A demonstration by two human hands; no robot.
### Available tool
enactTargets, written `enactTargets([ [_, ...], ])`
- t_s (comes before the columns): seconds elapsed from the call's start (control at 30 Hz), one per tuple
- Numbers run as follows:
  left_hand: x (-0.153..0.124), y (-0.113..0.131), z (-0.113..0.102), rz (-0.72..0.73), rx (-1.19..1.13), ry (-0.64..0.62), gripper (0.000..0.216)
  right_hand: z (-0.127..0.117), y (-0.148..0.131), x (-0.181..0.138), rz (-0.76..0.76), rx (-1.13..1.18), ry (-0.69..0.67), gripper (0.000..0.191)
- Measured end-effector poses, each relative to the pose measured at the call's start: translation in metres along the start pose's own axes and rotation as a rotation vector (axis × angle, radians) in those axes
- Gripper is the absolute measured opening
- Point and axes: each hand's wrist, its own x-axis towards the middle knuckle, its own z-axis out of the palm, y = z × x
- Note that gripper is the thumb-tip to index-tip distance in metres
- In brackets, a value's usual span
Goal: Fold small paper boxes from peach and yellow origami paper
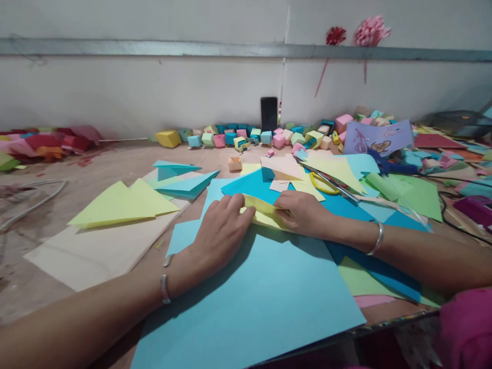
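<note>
Paper piece: small yellow sheet (265, 211), matte and smooth, partly folded into a narrow band with a raised crease along its top edge; it lies between my two hands on the big light-blue sheet (261, 302)
Left hand (219, 233): palm down, fingers loosely spread and flat, fingertips pressing the left end of the yellow fold; thin metal bangle on the wrist
Right hand (303, 212): curled over the right end, thumb and fingers pinching the folded edge down; silver bangle on that wrist too
Work surface: worn plywood table (96, 164), dull and scuffed
Scissors (326, 182): yellow loop handles, long steel blades, lying on loose sheets just beyond my right hand
Folded triangles (123, 205): pale yellow-green, sharp-cornered, resting on a cream sheet to my left
Paper boxes (238, 137): small cubes in pink, teal, green and yellow, rowed along the wall
Phone (269, 114): flat black slab, upright against the wall
</note>
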Motion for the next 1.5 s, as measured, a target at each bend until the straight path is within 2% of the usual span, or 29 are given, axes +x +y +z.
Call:
enactTargets([
  [0.1, 0.0, 0.0, 0.0, -0.019, -0.013, 0.035, 0.019, -0.003, -0.001, 0.0, 0.03, 0.047, -0.007, 0.021],
  [0.17, 0.0, -0.001, -0.001, -0.049, -0.05, 0.097, 0.019, -0.006, -0.003, 0.001, 0.055, 0.138, 0.037, 0.023],
  [0.27, -0.001, -0.004, 0.001, -0.04, -0.152, 0.219, 0.034, -0.011, -0.005, 0.002, 0.11, 0.298, 0.161, 0.029],
  [0.33, -0.001, -0.005, 0.003, -0.006, -0.255, 0.241, 0.044, -0.013, -0.005, 0.003, 0.147, 0.396, 0.223, 0.032],
  [0.43, -0.001, -0.004, 0.004, 0.012, -0.499, 0.175, 0.044, -0.014, -0.005, 0.004, 0.193, 0.522, 0.248, 0.03],
  [0.5, 0.001, -0.004, 0.002, -0.031, -0.693, 0.12, 0.041, -0.014, -0.004, 0.004, 0.217, 0.583, 0.271, 0.029],
  [0.6, 0.004, -0.004, 0.0, -0.248, -0.992, 0.055, 0.049, -0.013, -0.004, 0.004, 0.244, 0.632, 0.327, 0.028],
  [0.7, 0.007, -0.003, 0.002, -0.461, -1.442, 0.026, 0.049, -0.012, -0.005, 0.003, 0.259, 0.653, 0.351, 0.027],
  [0.77, 0.009, 0.0, 0.004, -0.504, -1.749, -0.03, 0.043, -0.011, -0.007, 0.002, 0.251, 0.667, 0.317, 0.027],
  [0.83, 0.01, 0.002, 0.004, -0.517, -1.938, -0.125, 0.039, -0.009, -0.009, 0.001, 0.231, 0.658, 0.274, 0.025],
  [0.9, 0.01, 0.004, 0.004, -0.514, -2.013, -0.189, 0.041, -0.007, -0.012, 0.0, 0.21, 0.62, 0.262, 0.02],
  [1.03, 0.011, 0.004, 0.002, -0.472, -2.061, -0.208, 0.047, -0.003, -0.016, -0.002, 0.18, 0.513, 0.228, 0.012],
  [1.17, 0.01, 0.005, -0.002, -0.423, -2.174, -0.321, 0.046, 0.001, -0.02, -0.002, 0.13, 0.428, 0.116, 0.021],
  [1.3, 0.008, 0.005, -0.006, -0.352, -2.179, -0.342, 0.059, -0.001, -0.025, -0.003, 0.119, 0.503, 0.032, 0.027],
  [1.4, 0.007, 0.004, -0.006, -0.373, -2.194, -0.383, 0.058, -0.003, -0.027, -0.006, 0.074, 0.531, -0.013, 0.027],
  [1.5, 0.007, 0.0, -0.004, -0.444, -2.266, -0.39, 0.05, -0.001, -0.026, -0.008, -0.043, 0.517, -0.01, 0.026],
])
